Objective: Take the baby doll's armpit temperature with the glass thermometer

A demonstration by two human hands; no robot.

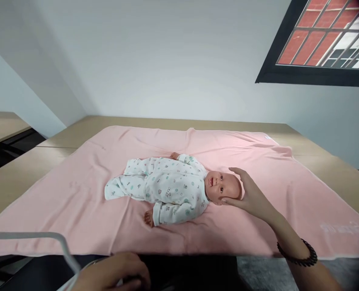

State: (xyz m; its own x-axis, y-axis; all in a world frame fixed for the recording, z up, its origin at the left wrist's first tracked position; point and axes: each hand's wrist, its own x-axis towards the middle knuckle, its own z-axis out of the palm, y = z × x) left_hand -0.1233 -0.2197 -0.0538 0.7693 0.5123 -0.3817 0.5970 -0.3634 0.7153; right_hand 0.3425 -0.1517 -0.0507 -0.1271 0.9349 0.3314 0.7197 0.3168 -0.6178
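Note:
A baby doll (176, 182) lies on its back on a pink blanket (85, 190), head to the right and feet to the left. It wears a white outfit with small printed figures. My right hand (252, 196) curves around the top of the doll's head, thumb against the near side and fingers at the far side. A dark beaded bracelet (303, 258) circles my right wrist. Low in the view, at the table's near edge, my left hand (119, 270) has its fingers curled in. Whatever it may hold is hidden.
A grey cable (40, 235) crosses the lower left, passing my left wrist. The blanket covers most of the wooden table (61, 139), which stands against a pale wall (167, 60). A barred window (322, 40) is at upper right. Another tabletop (3, 123) stands at left.

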